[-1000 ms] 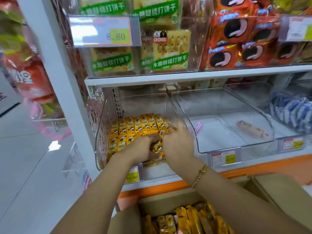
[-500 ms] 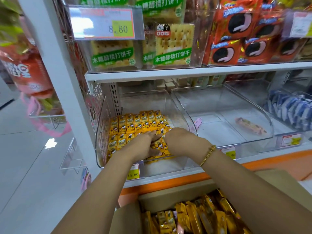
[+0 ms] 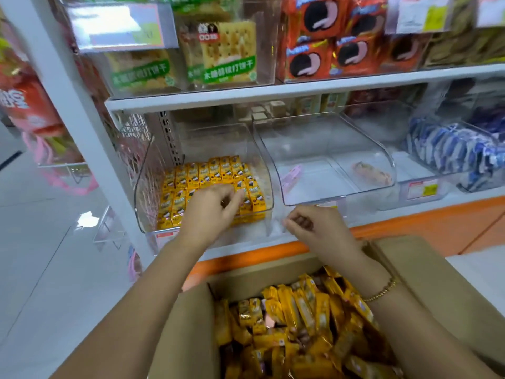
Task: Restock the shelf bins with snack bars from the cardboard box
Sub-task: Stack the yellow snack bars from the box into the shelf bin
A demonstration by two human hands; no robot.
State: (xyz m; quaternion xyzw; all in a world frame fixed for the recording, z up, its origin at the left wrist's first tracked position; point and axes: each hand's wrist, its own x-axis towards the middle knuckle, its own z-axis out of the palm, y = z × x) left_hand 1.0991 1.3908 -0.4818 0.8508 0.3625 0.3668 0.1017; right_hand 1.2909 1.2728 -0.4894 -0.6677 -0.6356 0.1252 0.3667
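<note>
Your left hand (image 3: 210, 212) reaches into the clear bin (image 3: 147, 192), fingers half curled over the front rows; whether it pinches a bar cannot be told. Your right hand (image 3: 317, 228) hangs just outside the bin's right front corner, fingers curled in, nothing visible in them. Below the bin, the cardboard box (image 3: 437, 283) stands open, heaped with loose snack bars (image 3: 300, 324). Inside the bin, yellow bars (image 3: 207, 172) sit packed in neat rows across its floor
</note>
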